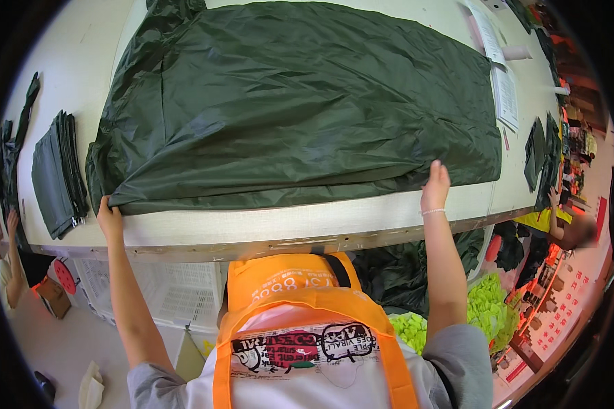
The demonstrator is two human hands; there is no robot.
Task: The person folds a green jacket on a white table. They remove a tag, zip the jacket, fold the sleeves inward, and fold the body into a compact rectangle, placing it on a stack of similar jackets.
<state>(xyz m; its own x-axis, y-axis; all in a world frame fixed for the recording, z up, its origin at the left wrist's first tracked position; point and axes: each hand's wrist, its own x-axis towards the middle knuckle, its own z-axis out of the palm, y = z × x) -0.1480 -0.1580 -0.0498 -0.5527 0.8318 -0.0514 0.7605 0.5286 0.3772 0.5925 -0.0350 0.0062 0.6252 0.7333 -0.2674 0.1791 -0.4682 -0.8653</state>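
Note:
A large piece of thin, shiny dark green fabric (pixel 286 102) lies spread and wrinkled over the pale table. Its near edge forms a long fold running left to right. At the near left corner my left hand (pixel 110 217) pinches the fabric between thumb and fingers. My right hand (pixel 435 188), with a thin band at the wrist, is closed on the near edge toward the right; its fingertips partly hide the cloth there. Between the two hands the folded edge lies roughly straight. A bunched part of the fabric rises at the far left.
Left of the fabric lies a stack of folded dark green pieces (pixel 58 174). Paper sheets (pixel 503 95) lie at the right. Below the table edge (pixel 286 247) are a white plastic crate (pixel 164 286) and bright green material (pixel 484 307). Other people stand at both sides.

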